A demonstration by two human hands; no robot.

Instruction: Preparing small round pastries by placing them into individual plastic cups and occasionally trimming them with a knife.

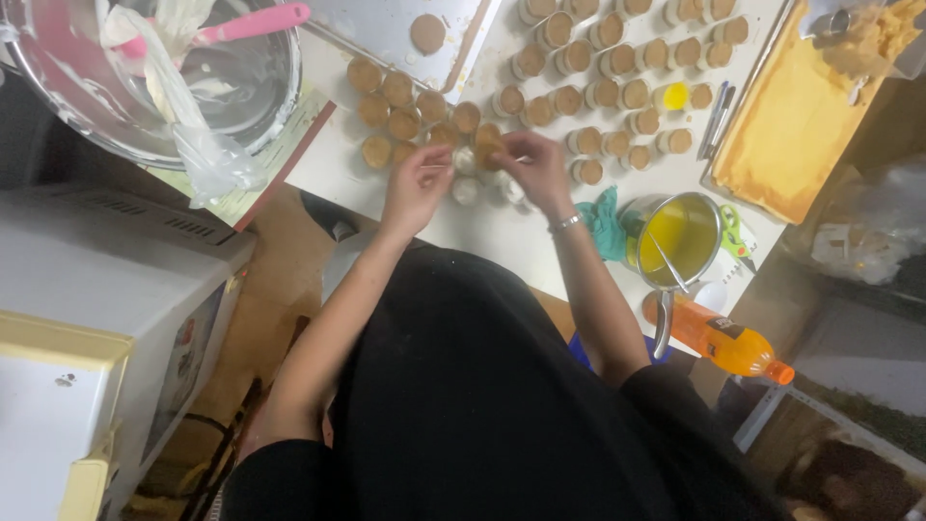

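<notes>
Right now both hands meet over a white table, fingers bunched narrowly together. The left hand pinches toward a small white-sided cup that sits between the two sets of fingertips; whether it truly grips the cup or only touches it cannot be told from the blur. The right hand curls its fingers over a tan-topped cup just beside the white one, and seems to hold it from above. A thin bracelet circles the right wrist.

Just below the fingertips lie more small pale cups, close to the table's near edge. Beyond the left fingers stands a cluster of round tan-filled cups, touching one another. Beyond and to the right of the right hand, rows of the same filled cups spread across the table, one with a yellow top among them.

Near the right forearm lies a teal cloth, and just past it a metal saucepan with yellow liquid. An orange bottle lies near the pan's handle. Farther right sits a tray of orange-yellow slab. Well to the left of the left hand, a large metal bowl holds a pink spatula and a crumpled plastic bag.
</notes>
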